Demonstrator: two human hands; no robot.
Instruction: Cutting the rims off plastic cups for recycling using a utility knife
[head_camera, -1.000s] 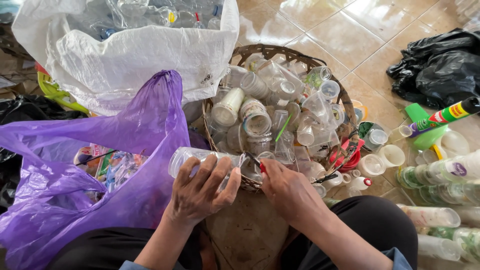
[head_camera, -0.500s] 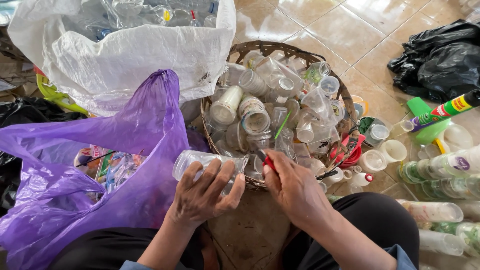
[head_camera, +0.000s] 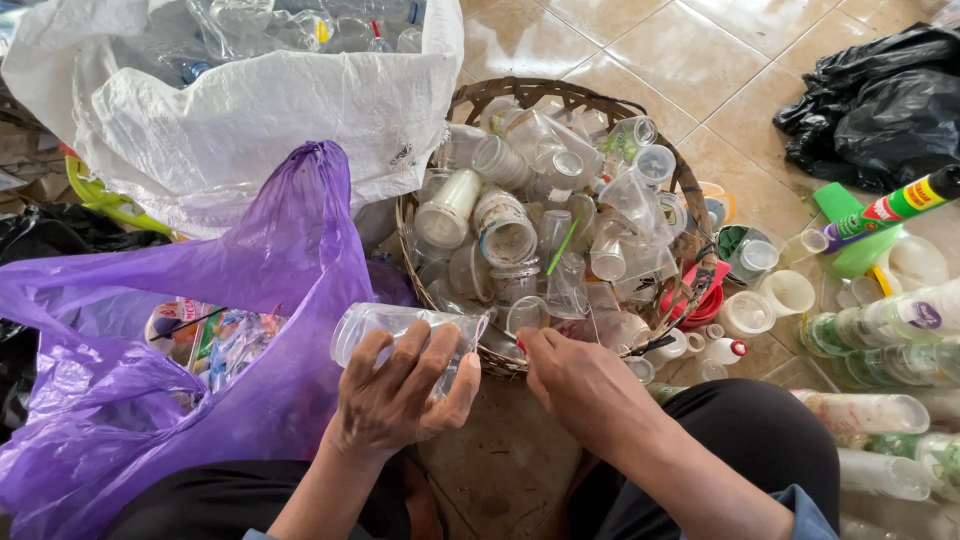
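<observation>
Between a purple bag (head_camera: 150, 330) and a woven basket (head_camera: 690, 190) heaped with clear plastic cups, the person sits on the tiled floor (head_camera: 650, 50) with a clear plastic cup (head_camera: 400, 325) lying on its side in the left hand (head_camera: 395, 395), fingers wrapped over its body and its open mouth turned toward the basket rim. The right hand (head_camera: 580, 380) is closed in a pinch just beside that mouth, at the basket's near edge; what it pinches is too small to make out, though it looks like a thin piece at the cup's rim. The step in hand seems to be stripping or cleaning a cup picked from the basket. A next move would call for a firm hold on the soft cup without crushing it while the pinching fingers pull clear. Behind the bag stands a white sack (head_camera: 250, 110) of clear bottles; more cups and bottles (head_camera: 880, 320) lie on the floor to the right.
</observation>
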